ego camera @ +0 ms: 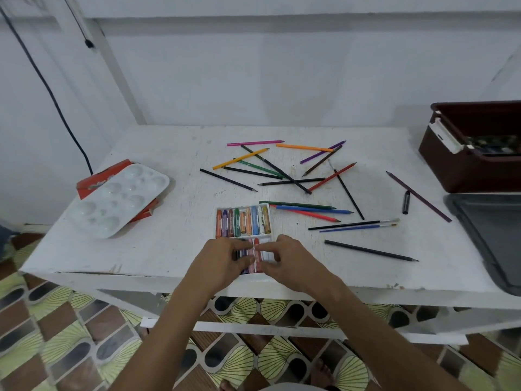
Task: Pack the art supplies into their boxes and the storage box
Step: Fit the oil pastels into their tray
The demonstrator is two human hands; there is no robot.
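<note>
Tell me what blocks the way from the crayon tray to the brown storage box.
Loose pencils and brushes lie scattered on the table between the crayon tray and the brown storage box; nothing tall stands there.

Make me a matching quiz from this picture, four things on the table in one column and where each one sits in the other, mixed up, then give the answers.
Things:
1. palette
2. storage box
3. crayon tray
4. grey lid

Places:
A. far right corner of the table
B. near edge at the middle, under both hands
C. left side, lying on a red carton
D. right edge, nearer than the brown box

Pairs: 1-C, 2-A, 3-B, 4-D

The left hand and right hand are at the tray's near row.
</note>
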